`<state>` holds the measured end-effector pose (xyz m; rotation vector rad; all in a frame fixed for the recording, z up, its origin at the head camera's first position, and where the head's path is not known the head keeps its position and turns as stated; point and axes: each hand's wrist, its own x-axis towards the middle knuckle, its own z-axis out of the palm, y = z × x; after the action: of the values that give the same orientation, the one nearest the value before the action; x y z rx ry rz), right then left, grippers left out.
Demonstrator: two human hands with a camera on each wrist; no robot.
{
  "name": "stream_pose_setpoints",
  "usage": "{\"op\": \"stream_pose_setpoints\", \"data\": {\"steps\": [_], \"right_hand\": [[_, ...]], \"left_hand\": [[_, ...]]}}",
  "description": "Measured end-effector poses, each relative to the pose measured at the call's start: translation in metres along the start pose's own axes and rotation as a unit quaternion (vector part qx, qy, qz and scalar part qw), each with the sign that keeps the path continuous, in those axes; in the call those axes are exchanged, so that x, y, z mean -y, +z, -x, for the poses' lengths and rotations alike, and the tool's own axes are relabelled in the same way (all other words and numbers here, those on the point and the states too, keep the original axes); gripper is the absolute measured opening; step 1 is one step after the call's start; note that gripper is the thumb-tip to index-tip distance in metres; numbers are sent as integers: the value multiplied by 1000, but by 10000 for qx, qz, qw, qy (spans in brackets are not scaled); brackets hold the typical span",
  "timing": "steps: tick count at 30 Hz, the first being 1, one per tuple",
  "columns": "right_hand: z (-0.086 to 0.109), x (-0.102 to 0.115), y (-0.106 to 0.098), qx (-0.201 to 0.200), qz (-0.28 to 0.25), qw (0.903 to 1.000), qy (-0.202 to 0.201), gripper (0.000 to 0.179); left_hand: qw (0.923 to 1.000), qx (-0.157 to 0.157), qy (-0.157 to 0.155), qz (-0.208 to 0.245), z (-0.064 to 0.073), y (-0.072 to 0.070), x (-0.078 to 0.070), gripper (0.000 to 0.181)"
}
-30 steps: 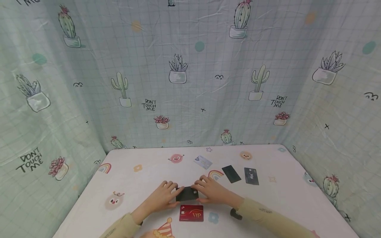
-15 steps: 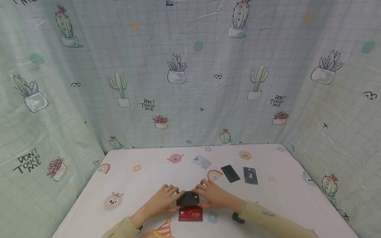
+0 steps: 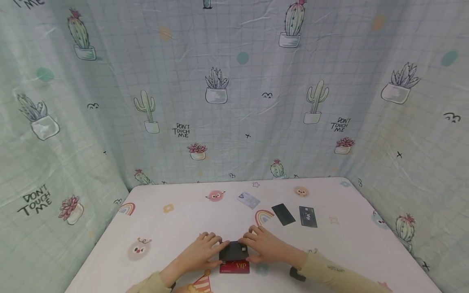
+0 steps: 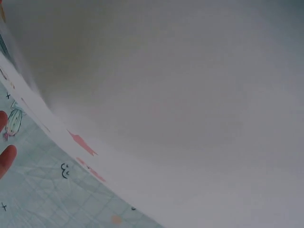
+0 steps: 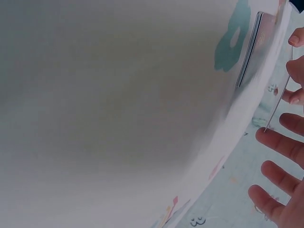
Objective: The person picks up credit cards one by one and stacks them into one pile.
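Note:
Both hands hold a black card (image 3: 233, 251) with a small chip near its right end. My left hand (image 3: 203, 250) pinches its left end, and my right hand (image 3: 265, 246) pinches the right end. Just in front of it, a red card (image 3: 234, 267) marked VIP lies on the table, its upper part hidden by the black one. In the right wrist view the held card (image 5: 279, 102) shows edge-on between the fingers, above a thin stack of cards (image 5: 254, 47) on the table. Only fingertips (image 4: 7, 159) of the left hand appear in the left wrist view.
Farther back on the white patterned table (image 3: 176, 228) lie a silver card (image 3: 248, 200), another black card (image 3: 283, 214) and a dark grey VIP card (image 3: 308, 216). A cactus-print curtain (image 3: 242, 122) stands behind and at both sides.
Both hands have brought the black card toward the person, from behind the red card to partly over it. The three cards farther back have stayed put.

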<state>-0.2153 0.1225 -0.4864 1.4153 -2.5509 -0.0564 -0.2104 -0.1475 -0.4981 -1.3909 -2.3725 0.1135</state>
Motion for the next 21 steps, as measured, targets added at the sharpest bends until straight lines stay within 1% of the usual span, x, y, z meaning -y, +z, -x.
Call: {"op": "stream_pose_setpoints", "data": {"steps": [6, 14, 17, 21], "right_hand": [[3, 2, 2, 17, 47, 10000, -27, 52], [9, 5, 4, -33, -15, 9999, -98, 53], [10, 7, 6, -81, -13, 9999, -122, 53], [12, 9, 7, -40, -97, 9999, -117, 53]], "left_hand": [[9996, -219, 140, -92, -1, -2, -4, 56], [9986, -340, 335, -207, -1, -3, -8, 55], [9986, -333, 370, -152, 0, -1, -9, 54], [9991, -203, 374, -75, 3, 1, -11, 53]]}}
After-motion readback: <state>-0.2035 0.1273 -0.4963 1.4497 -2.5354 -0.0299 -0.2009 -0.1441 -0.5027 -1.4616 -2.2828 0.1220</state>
